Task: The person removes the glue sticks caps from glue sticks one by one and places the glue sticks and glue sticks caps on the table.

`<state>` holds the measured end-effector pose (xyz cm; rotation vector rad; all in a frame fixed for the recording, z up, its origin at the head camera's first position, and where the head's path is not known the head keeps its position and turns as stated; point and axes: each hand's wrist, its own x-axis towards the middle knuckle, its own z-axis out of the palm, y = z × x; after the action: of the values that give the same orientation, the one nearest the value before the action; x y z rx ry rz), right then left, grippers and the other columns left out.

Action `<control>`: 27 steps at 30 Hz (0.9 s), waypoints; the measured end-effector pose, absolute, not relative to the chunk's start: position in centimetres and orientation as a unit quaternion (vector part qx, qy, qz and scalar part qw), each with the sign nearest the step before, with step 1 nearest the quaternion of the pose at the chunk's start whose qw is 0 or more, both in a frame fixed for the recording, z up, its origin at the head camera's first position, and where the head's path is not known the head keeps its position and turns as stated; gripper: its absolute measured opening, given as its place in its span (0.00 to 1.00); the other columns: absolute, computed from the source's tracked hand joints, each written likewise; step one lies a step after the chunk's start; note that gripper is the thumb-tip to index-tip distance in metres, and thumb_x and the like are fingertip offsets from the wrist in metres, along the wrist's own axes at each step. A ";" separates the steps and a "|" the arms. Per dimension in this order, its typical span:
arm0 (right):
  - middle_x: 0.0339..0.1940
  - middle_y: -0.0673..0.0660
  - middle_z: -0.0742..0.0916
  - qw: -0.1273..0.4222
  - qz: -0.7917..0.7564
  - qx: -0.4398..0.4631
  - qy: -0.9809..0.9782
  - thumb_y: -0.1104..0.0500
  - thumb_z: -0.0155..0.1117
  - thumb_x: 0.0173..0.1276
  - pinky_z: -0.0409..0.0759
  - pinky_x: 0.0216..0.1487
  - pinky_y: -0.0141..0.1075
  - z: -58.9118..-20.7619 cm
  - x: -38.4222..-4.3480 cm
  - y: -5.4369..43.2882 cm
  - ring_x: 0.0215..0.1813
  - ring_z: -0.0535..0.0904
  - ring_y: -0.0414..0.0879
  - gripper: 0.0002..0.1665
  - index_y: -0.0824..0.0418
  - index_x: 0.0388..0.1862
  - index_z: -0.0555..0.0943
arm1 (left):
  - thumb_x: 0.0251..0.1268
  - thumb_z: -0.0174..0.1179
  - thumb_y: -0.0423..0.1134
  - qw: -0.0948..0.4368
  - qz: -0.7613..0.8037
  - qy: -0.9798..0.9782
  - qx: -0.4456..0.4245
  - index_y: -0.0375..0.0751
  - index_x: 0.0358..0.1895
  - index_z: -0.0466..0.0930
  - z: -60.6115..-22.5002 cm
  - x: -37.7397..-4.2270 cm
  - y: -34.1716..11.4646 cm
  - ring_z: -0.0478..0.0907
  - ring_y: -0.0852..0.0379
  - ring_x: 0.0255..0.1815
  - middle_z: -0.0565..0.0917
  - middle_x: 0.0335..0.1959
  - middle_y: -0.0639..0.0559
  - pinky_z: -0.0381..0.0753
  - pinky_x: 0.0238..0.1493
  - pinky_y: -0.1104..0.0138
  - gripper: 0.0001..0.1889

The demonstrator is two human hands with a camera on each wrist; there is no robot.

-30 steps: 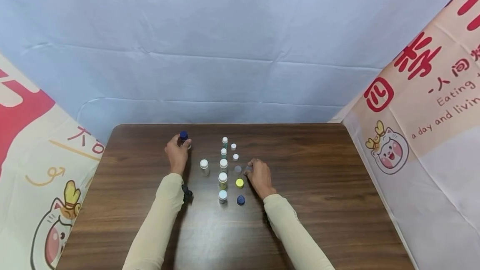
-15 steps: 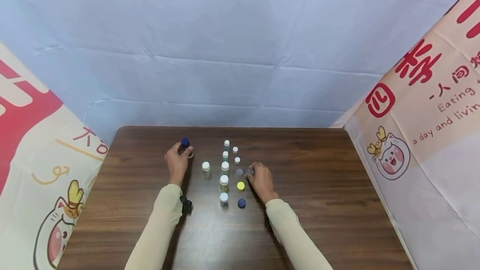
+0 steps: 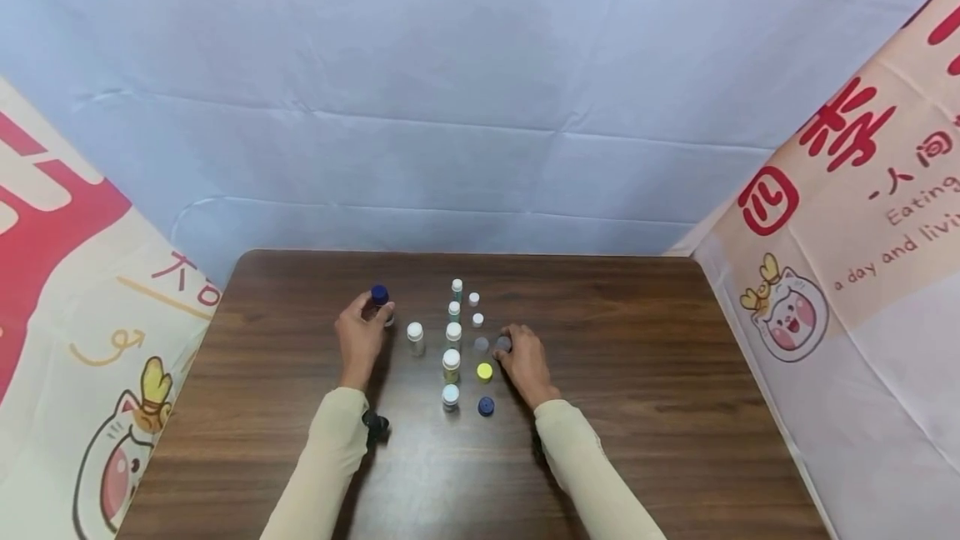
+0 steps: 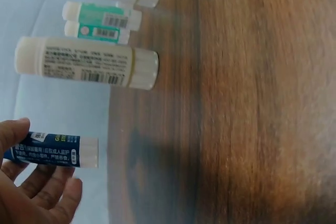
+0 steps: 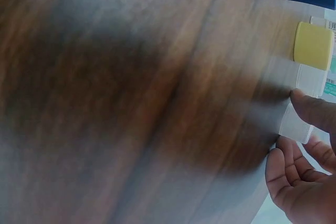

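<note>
My left hand holds a blue-capped glue stick upright at the back left of the group; in the left wrist view its thumb and fingers grip the blue-labelled glue stick. Just right of it stands a lone white-capped stick. My right hand pinches a small greyish cap; in the right wrist view the cap looks whitish between thumb and finger. A column of several white-capped glue sticks stands between the hands.
Loose caps lie in a line right of the column: white caps, a clear one, a yellow cap and a blue cap. The dark wooden table is walled by cloth backdrops on three sides.
My left hand has carried the blue-capped stick slightly right, nearer the lone white-capped stick. The right hand has hardly moved and still pinches the cap.
</note>
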<state>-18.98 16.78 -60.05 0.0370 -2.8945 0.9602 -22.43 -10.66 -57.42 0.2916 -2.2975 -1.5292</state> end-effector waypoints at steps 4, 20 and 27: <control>0.40 0.58 0.82 0.042 0.313 0.008 -0.949 0.63 0.76 0.54 0.78 0.43 0.44 -60.0 -18.9 16.9 0.41 0.79 0.51 0.23 0.64 0.49 0.81 | 0.58 0.69 0.36 0.178 -0.551 -0.811 0.089 0.37 0.47 0.84 -56.9 -21.8 -10.4 0.83 0.48 0.37 0.86 0.39 0.41 0.80 0.42 0.57 0.14; 0.48 0.64 0.81 0.115 0.385 -0.038 -0.915 0.61 0.71 0.59 0.74 0.52 0.48 -56.7 -17.9 16.5 0.49 0.77 0.56 0.29 0.62 0.60 0.76 | 0.51 0.73 0.34 0.203 -0.550 -0.810 0.022 0.37 0.47 0.85 -54.4 -20.4 -10.2 0.80 0.50 0.37 0.82 0.37 0.43 0.78 0.39 0.67 0.17; 0.46 0.62 0.83 0.130 0.459 -0.040 -0.878 0.61 0.71 0.61 0.80 0.43 0.46 -54.1 -17.5 15.0 0.45 0.81 0.54 0.26 0.63 0.58 0.77 | 0.47 0.75 0.32 0.234 -0.546 -0.805 -0.014 0.36 0.43 0.86 -53.6 -19.9 -9.4 0.78 0.52 0.36 0.81 0.34 0.43 0.77 0.40 0.70 0.17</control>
<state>-17.51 14.97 -54.06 -0.1156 -2.5499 1.3342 -19.85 -9.36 -53.58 -0.0371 -2.2094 -1.4985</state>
